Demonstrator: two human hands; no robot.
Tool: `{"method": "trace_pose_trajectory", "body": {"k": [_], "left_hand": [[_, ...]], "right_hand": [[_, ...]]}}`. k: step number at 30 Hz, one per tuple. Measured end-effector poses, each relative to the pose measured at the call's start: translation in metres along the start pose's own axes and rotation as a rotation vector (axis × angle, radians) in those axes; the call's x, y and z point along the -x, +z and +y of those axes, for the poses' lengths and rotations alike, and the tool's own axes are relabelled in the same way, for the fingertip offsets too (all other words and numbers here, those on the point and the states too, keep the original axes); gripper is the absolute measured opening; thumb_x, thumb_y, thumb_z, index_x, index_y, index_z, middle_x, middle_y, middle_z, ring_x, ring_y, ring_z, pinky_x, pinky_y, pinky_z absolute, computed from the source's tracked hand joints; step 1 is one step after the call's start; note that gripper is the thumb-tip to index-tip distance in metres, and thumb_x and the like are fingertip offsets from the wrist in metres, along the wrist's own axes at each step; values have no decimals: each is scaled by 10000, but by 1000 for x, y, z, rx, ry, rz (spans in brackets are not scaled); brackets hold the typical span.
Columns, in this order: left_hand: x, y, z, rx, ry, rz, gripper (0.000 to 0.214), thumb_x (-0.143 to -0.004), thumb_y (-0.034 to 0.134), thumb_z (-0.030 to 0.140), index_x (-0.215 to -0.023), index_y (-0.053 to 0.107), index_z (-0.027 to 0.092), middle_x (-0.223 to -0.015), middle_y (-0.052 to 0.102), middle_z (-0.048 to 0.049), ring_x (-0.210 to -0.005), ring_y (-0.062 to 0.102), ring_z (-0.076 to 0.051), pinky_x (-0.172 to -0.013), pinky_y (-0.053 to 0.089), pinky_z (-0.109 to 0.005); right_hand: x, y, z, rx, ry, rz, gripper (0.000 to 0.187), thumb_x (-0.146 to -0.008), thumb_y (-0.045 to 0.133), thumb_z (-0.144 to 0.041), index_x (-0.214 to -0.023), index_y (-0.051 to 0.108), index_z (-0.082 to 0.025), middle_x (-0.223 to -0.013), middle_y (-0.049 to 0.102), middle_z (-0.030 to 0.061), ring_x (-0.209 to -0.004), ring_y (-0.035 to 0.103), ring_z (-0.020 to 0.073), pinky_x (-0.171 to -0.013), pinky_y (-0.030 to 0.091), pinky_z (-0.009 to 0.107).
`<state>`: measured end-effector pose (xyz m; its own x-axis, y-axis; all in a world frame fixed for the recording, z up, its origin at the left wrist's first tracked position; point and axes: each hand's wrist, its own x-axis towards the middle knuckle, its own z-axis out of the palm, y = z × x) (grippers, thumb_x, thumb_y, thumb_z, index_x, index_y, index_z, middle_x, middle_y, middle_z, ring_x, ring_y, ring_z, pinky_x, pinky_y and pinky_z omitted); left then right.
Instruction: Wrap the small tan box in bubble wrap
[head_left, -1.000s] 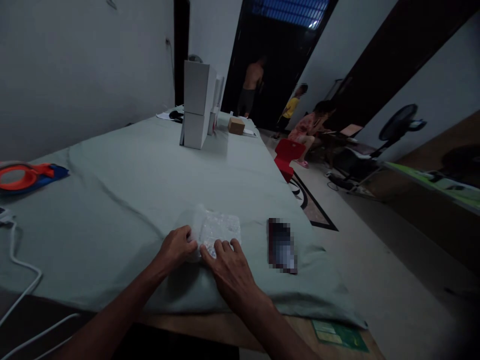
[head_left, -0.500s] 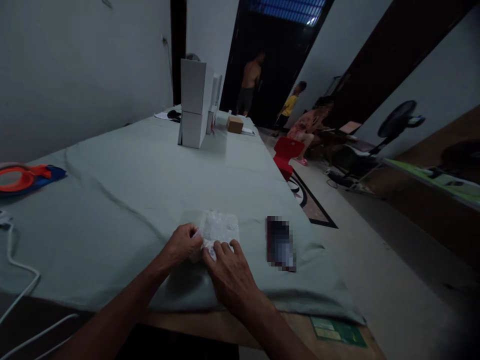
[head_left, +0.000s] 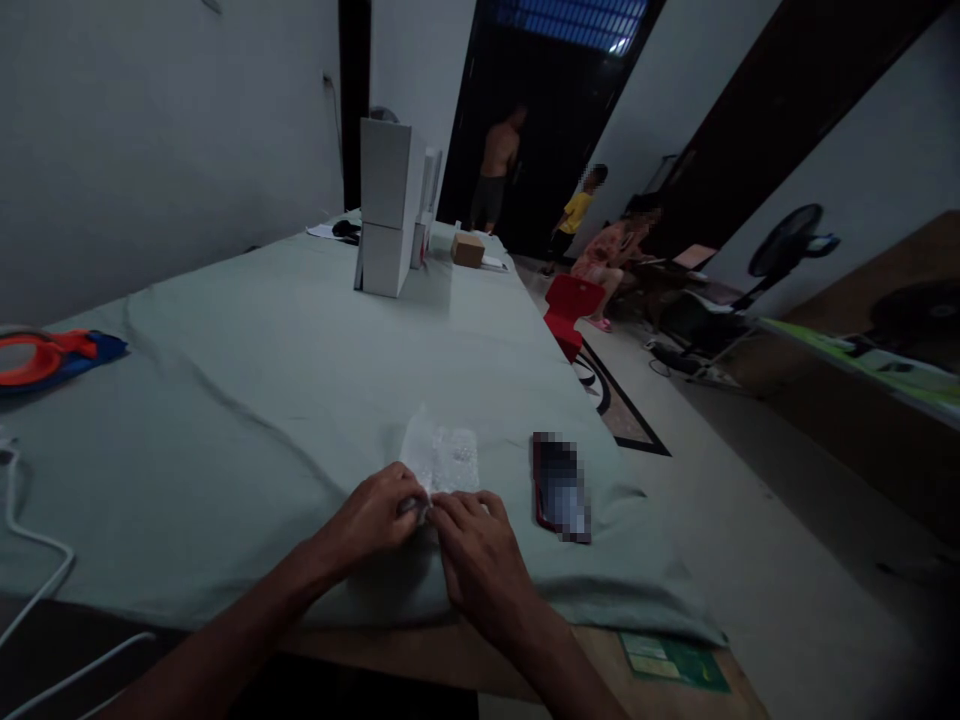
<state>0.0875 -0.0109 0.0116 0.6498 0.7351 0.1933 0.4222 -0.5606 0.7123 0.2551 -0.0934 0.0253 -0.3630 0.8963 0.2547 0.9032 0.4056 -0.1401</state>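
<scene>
A sheet of clear bubble wrap point(head_left: 446, 455) lies near the front of the cloth-covered table, its far left part standing up a little. My left hand point(head_left: 384, 508) pinches the near left edge of the wrap, fingers curled in. Close against it, my right hand point(head_left: 480, 545) has its fingers bent over the near edge, thumb and fingertips on the plastic where the two hands meet. Whether anything lies inside the wrap is hidden by its folds and my fingers. To the right of my right hand is a dark phone point(head_left: 560, 490), blurred out.
White boxes point(head_left: 386, 210) stand stacked farther back, with a small brown carton point(head_left: 468, 250) behind. An orange and blue item point(head_left: 56, 358) and a white cable point(head_left: 37, 530) lie at left. A red chair point(head_left: 570, 310) stands beyond the right edge; several people are in the background.
Both hands have shifted slightly right and closer together, drawing the near edge of the bubble wrap in. The left part of the wrap now stands up higher.
</scene>
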Motion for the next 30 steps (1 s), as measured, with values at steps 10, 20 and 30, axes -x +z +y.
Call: {"method": "trace_pose_trajectory", "body": {"k": [10, 20, 30], "left_hand": [[2, 6, -4, -276, 231, 30, 224, -769, 562, 59, -930, 647, 188, -1063, 603, -64, -991, 497, -220, -892, 443, -372], [1, 8, -4, -236, 232, -9, 318, -742, 538, 32, -992, 643, 197, -1036, 602, -64, -980, 483, -223, -883, 458, -380], [-1, 10, -7, -195, 230, 4, 321, -720, 550, 24, -977, 644, 190, -1035, 605, -64, -975, 492, -227, -882, 463, -387]], "right_hand": [[32, 17, 46, -238, 431, 170, 165, -894, 523, -289, -984, 612, -183, -980, 666, 70, -890, 636, 209, -773, 479, 320], [-2, 18, 43, -264, 396, 72, 376, -831, 501, -149, -1198, 582, -134, -1163, 647, 116, -1083, 575, 235, -963, 442, 392], [-13, 21, 60, -449, 355, -103, 223, -733, 607, -131, -933, 682, -190, -860, 640, 17, -883, 570, 189, -847, 429, 325]]}}
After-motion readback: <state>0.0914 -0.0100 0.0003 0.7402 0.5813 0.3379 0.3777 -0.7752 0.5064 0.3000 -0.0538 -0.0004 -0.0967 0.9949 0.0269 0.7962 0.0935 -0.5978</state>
